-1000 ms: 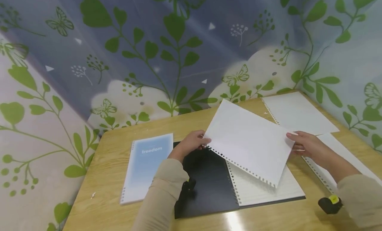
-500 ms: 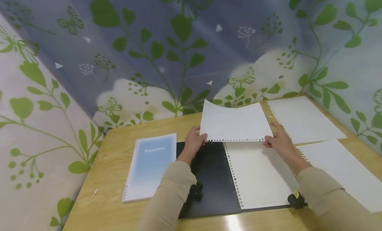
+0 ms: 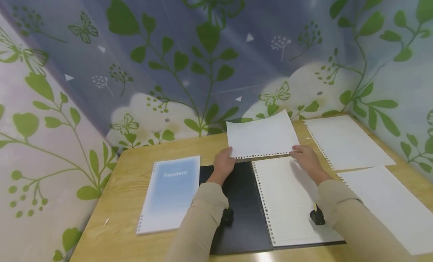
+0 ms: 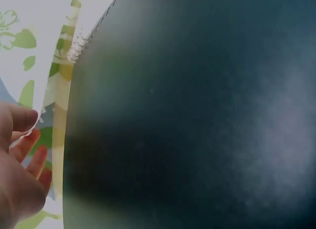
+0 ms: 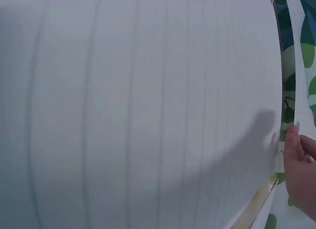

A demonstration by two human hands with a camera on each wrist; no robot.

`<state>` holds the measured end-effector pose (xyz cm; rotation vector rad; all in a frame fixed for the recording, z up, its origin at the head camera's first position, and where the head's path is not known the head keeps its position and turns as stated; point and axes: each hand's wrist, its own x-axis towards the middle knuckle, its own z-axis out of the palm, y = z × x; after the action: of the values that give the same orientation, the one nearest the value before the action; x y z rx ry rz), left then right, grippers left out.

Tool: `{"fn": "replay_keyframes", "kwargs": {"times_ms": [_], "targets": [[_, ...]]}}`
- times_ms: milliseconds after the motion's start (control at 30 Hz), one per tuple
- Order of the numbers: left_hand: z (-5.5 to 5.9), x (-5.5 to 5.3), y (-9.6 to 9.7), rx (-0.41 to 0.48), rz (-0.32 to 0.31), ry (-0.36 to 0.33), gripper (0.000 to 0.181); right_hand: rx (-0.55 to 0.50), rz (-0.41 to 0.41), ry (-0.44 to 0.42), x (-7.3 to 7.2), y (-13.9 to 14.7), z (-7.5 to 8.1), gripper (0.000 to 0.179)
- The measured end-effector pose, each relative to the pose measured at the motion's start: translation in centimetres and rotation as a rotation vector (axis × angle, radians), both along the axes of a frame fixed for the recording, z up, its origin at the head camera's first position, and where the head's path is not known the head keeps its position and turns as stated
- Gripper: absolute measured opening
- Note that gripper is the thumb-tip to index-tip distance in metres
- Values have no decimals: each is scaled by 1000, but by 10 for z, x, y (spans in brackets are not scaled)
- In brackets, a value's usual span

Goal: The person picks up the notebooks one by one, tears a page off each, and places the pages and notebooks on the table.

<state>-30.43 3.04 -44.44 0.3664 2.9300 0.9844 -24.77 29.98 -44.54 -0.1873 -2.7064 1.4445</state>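
A loose white sheet [image 3: 262, 136] with a row of punched holes along its near edge is held up beyond an open notebook, its far part bent upward. My left hand [image 3: 223, 162] pinches the sheet's near left corner between thumb and fingers; the left wrist view shows the pinching thumb [image 4: 24, 118]. At the near right corner my right hand [image 3: 306, 158] pinches the same edge. Beneath both hands lies the notebook, its black cover [image 3: 241, 209] on the left and its lined page [image 3: 291, 202] on the right, ring holes between them. The lined page [image 5: 163, 91] fills most of the right wrist view.
A blue and white notebook [image 3: 172, 194] marked "freedom" lies to the left on the wooden table [image 3: 111, 190]. Two loose punched sheets lie at the right, a far sheet [image 3: 348, 140] and a nearer sheet [image 3: 389, 205]. A leaf-patterned curtain [image 3: 216, 66] rises behind the table.
The sheet has turned from a slant to having its punched edge toward me, and moved farther back. My right hand has shifted left from the sheet's side to its near right corner.
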Motion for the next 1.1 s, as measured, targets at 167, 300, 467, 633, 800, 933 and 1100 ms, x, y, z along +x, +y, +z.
{"fn": "replay_keyframes", "kwargs": {"times_ms": [167, 300, 467, 633, 800, 933, 1100], "targets": [[-7, 1, 4, -168, -20, -84, 48, 121, 63, -56, -6, -2, -7, 26], [-14, 6, 5, -263, -39, -133, 47, 319, 75, -156, -5, -3, -15, 27], [-16, 8, 5, -318, -68, -125, 46, 352, 25, -224, 2, -1, -15, 51], [-11, 6, 6, -374, -87, -119, 47, 383, 11, -158, 2, 2, -12, 50], [-4, 7, 0, -375, -80, -73, 51, 430, 59, -172, -3, 4, -11, 53], [9, 22, -25, -359, -46, -22, 53, 484, 88, -111, 5, 5, -5, 52], [32, 45, -79, -311, 102, -46, 55, 592, 195, 25, 37, 11, 6, 42]]}}
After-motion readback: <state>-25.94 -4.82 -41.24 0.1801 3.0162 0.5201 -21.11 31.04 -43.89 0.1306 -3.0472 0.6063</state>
